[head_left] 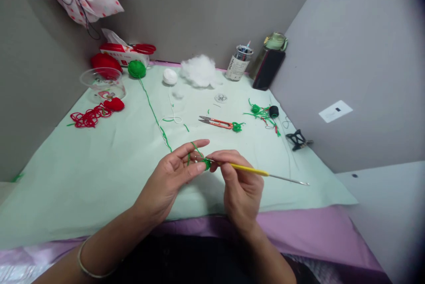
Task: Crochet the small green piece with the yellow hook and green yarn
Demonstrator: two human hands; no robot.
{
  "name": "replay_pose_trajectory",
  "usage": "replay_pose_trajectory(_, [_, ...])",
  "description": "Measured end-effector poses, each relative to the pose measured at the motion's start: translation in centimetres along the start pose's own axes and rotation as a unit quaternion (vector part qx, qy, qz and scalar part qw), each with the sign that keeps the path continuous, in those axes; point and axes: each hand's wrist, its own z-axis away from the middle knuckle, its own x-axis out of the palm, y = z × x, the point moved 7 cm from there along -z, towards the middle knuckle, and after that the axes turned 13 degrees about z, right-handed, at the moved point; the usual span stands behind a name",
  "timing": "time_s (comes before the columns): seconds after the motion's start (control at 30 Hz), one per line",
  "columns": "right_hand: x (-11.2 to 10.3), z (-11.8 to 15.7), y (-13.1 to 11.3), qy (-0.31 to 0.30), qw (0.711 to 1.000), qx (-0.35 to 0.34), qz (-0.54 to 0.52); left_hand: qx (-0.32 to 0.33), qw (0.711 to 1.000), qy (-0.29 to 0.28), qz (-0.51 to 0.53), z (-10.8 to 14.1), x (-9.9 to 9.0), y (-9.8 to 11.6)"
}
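Observation:
My left hand (pixel 169 178) pinches a small green crochet piece (pixel 207 163) between thumb and fingers, and green yarn loops over its raised index finger. My right hand (pixel 242 184) is closed round a crochet hook with a yellow handle (pixel 250 169). The hook's near tip meets the green piece, while its other metal end sticks out to the right. From the green yarn ball (pixel 137 69) at the back left, a strand (pixel 152 109) runs down toward my left hand. Exactly how the yarn sits on the hook tip is too small to tell.
Orange thread snips (pixel 217 122) lie beyond my hands. Red yarn (pixel 88 117) and a clear plastic cup (pixel 109 87) are at left. White stuffing (pixel 200 71), a white yarn ball (pixel 170 77), a pen jar (pixel 238 65) and a phone (pixel 268 69) stand behind. A black clip (pixel 299 140) is at right.

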Motion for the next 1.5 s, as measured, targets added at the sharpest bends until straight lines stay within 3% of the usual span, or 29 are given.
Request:
replay_pose_trajectory(0.13, [-0.4, 0.3, -0.1, -0.004, 1.0, -0.009, -0.003, -0.015, 1.0, -0.005, -0.008, -0.2, -0.2, 0.0])
replay_pose_trajectory(0.3, [-1.1, -0.6, 2.1, -0.001, 0.977, 0.126, -0.171, -0.121, 0.991, -0.038, 0.035, -0.1, 0.1, -0.7])
replay_pose_trajectory(0.43, [-0.4, -0.8, 2.6, -0.024, 0.961, 0.166, -0.221, -0.085, 0.995, -0.042, 0.03, -0.1, 0.2, -0.6])
replay_pose_trajectory(0.6, [-0.1, -0.3, 1.1, -0.01, 0.995, 0.069, -0.075, 0.011, 1.0, -0.021, -0.007, -0.2, 0.1, 0.0])
replay_pose_trajectory(0.8, [-0.1, 0.0, 0.3, -0.001, 1.0, 0.009, 0.025, 0.024, 1.0, -0.009, -0.005, -0.3, 0.2, -0.1])
replay_pose_trajectory(0.87, [-0.2, 0.4, -0.7, 0.013, 0.988, -0.072, 0.135, 0.028, 0.999, 0.016, 0.013, -0.3, 0.0, -0.1])
replay_pose_trajectory(0.97, [-0.4, 0.9, -1.9, 0.036, 0.956, -0.168, 0.24, -0.027, 0.998, 0.018, 0.059, -0.4, 0.0, -0.7])
replay_pose_trajectory(1.07, [-1.2, 0.1, -1.1, 0.044, 0.985, -0.094, 0.139, -0.061, 0.996, 0.007, 0.069, -0.4, 0.2, -0.8])
replay_pose_trajectory(1.17, [-0.9, -0.5, 0.1, 0.036, 0.998, -0.003, 0.048, 0.022, 0.999, 0.033, 0.034, -0.5, 0.0, 0.3])
replay_pose_trajectory(1.23, [-0.4, -0.2, -0.3, 0.028, 0.994, -0.041, 0.102, 0.044, 0.997, 0.042, 0.037, -0.5, 0.0, 0.4])
replay_pose_trajectory(1.33, [-0.1, 0.5, -1.6, 0.052, 0.966, -0.156, 0.2, -0.04, 0.996, 0.023, 0.076, -0.6, 0.2, -0.9])
replay_pose_trajectory(1.4, [-0.7, 0.2, -1.0, 0.06, 0.979, -0.109, 0.164, -0.078, 0.993, 0.013, 0.086, -0.6, 0.1, -1.3])
replay_pose_trajectory(1.5, [-1.3, -0.7, 0.9, 0.056, 0.998, 0.028, 0.007, -0.032, 0.997, 0.022, 0.065, -0.6, -0.3, -0.4])
